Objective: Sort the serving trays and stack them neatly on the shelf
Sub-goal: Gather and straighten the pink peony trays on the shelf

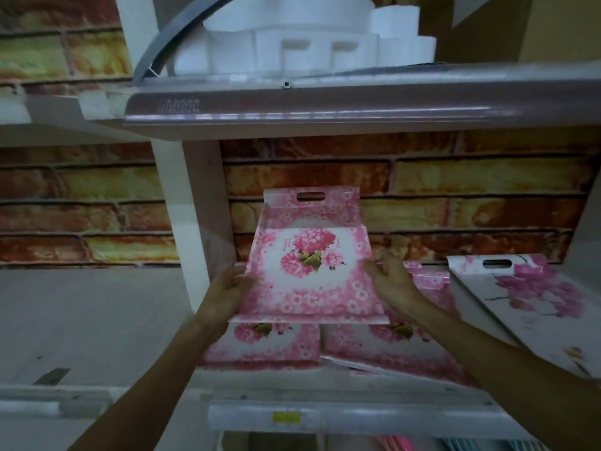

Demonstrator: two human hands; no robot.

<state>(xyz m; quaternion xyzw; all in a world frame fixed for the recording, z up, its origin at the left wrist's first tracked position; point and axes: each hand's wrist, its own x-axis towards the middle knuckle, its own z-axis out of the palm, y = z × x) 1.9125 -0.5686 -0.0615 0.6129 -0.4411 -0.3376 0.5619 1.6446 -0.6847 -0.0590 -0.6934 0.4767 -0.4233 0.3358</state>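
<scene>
I hold a pink floral serving tray (pixel 309 275) tilted up above the middle shelf, its cut-out handle at the far end. My left hand (pixel 227 289) grips its left edge and my right hand (pixel 390 281) grips its right edge. Under it lie two matching pink floral trays, one at the left (pixel 266 340) and one at the right (pixel 400 346). A white tray with pink blossom print (pixel 527 297) leans at the right of the shelf.
The upper shelf (pixel 325 109) carries white foam blocks (pixel 292 43) and a grey curved bar (pixel 162 43). A white shelf post (pixel 188 206) stands left of the trays. Brick-pattern wall (pixel 455 190) lies behind. The shelf's front rail (pixel 325 416) runs below my arms.
</scene>
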